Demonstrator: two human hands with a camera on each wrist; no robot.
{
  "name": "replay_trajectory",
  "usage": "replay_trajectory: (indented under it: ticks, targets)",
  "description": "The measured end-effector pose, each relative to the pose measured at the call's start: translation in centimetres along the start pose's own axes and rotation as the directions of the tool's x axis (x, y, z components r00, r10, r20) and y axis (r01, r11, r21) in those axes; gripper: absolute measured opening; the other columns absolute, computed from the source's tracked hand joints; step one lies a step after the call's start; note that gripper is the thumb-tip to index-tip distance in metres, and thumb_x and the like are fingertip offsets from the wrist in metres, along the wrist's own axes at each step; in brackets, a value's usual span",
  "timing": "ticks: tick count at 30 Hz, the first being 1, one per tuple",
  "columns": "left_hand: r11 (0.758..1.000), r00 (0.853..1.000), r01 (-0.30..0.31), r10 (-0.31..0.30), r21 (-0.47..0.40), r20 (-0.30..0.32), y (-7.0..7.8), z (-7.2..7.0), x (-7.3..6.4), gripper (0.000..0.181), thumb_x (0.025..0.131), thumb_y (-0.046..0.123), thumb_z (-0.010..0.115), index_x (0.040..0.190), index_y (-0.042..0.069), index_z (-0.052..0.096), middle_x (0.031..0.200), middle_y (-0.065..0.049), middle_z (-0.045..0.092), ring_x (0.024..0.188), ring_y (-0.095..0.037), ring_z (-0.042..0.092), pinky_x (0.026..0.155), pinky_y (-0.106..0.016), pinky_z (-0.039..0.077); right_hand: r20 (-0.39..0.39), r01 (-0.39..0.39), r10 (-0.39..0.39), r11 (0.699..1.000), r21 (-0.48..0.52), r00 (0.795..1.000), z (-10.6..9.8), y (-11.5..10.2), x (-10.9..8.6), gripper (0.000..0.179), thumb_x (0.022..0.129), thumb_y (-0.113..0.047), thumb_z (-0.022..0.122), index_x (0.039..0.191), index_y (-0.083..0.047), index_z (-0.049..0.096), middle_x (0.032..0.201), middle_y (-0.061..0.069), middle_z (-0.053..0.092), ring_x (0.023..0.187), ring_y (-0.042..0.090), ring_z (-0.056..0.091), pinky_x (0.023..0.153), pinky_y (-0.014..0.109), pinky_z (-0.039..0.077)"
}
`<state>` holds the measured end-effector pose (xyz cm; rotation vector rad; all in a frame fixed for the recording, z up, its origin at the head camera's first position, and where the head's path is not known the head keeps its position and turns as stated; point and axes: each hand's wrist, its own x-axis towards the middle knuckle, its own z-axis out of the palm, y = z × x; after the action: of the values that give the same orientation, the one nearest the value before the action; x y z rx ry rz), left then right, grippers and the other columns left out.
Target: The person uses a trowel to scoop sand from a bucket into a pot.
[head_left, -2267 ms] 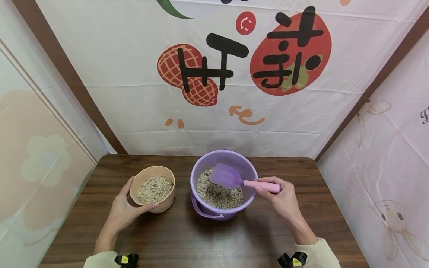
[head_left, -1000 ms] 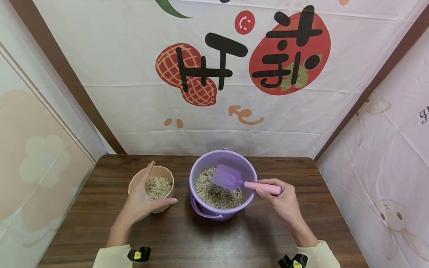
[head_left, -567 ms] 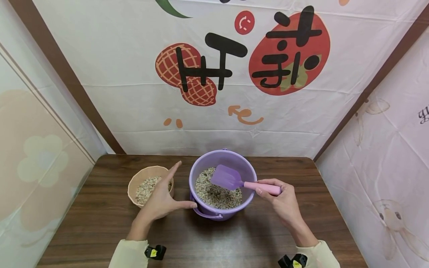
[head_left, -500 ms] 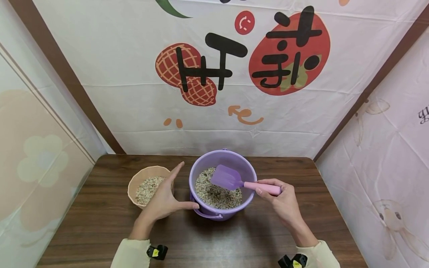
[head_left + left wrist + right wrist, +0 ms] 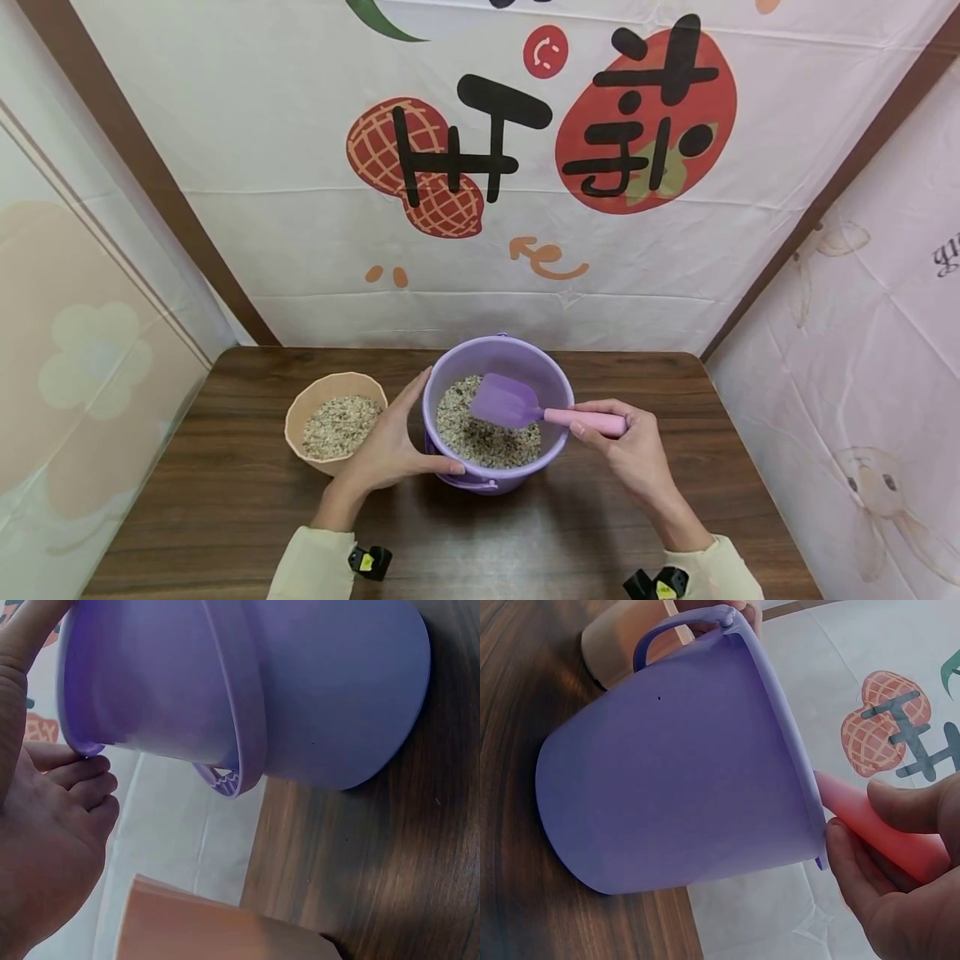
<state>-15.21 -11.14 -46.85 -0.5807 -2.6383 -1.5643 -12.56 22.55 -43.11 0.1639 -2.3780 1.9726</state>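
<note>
A pink-handled toy shovel is pinched between the thumb and fingers of my right hand. Its purple blade overlaps the grit in the bucket in the head view. The purple bucket stands on the table, part filled with coarse sand-like grit. My left hand spreads along the bucket's left side, thumb and fingertips right at the rim. In the left wrist view its other fingers lie loosely bent beside the bucket. The bucket's handle hangs down.
A peach faceted bowl with similar grit stands left of the bucket, partly behind my left hand. The brown wooden table meets a printed cloth wall at the back and sides.
My left hand has let go of the peach bowl and moved right to the bucket's rim. My right hand and the shovel have hardly moved.
</note>
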Motion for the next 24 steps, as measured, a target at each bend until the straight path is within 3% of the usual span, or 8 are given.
replay_trajectory:
  ticks: [4, 11, 19, 24]
  targets:
    - [1.000, 1.000, -0.004, 0.004, 0.007, -0.004, 0.0, 0.0, 0.0, 0.136, 0.054, 0.053, 0.099, 0.162, 0.019, 0.025, 0.163, -0.005, 0.031, 0.147, -0.028, 0.030, 0.117, -0.061, 0.026, 0.013, 0.022, -0.021, 0.989, -0.145, 1.000, -0.3, -0.6, 0.4, 0.025, 0.084, -0.010, 0.085, 0.106, -0.002, 0.077, 0.095, 0.006, 0.078, 0.085, 0.012, 0.069, 0.066, 0.021, 0.053]
    - [1.000, 1.000, 0.017, -0.017, 0.020, -0.006, -0.1, 0.1, 0.0, 0.136, 0.053, 0.054, 0.098, 0.162, 0.018, 0.025, 0.163, -0.007, 0.031, 0.147, -0.029, 0.030, 0.117, -0.061, 0.027, 0.094, 0.103, -0.070, 0.909, -0.403, 0.993, -0.6, -1.9, 1.5, 0.017, 0.082, -0.011, 0.086, 0.096, -0.016, 0.080, 0.090, -0.006, 0.077, 0.088, 0.012, 0.070, 0.074, 0.027, 0.055]
    - [1.000, 1.000, 0.017, -0.017, 0.003, -0.003, -0.3, 0.1, 0.0, 0.136, 0.053, 0.053, 0.099, 0.163, 0.021, 0.025, 0.163, -0.005, 0.031, 0.147, -0.027, 0.030, 0.117, -0.060, 0.026, 0.217, 0.190, -0.089, 0.839, -0.509, 0.972, 0.2, -3.5, 2.5, 0.022, 0.082, -0.003, 0.084, 0.098, -0.019, 0.082, 0.086, -0.015, 0.076, 0.083, 0.008, 0.069, 0.058, 0.024, 0.050]
    - [1.000, 1.000, 0.029, -0.029, 0.007, -0.001, -0.3, 0.1, -0.1, 0.136, 0.053, 0.054, 0.098, 0.163, 0.023, 0.023, 0.164, -0.005, 0.030, 0.148, -0.028, 0.028, 0.117, -0.060, 0.026, 0.291, 0.260, -0.114, 0.808, -0.529, 0.950, 1.1, -4.0, 3.1, 0.020, 0.082, 0.002, 0.082, 0.094, -0.013, 0.080, 0.086, -0.010, 0.077, 0.078, 0.008, 0.070, 0.050, 0.022, 0.047]
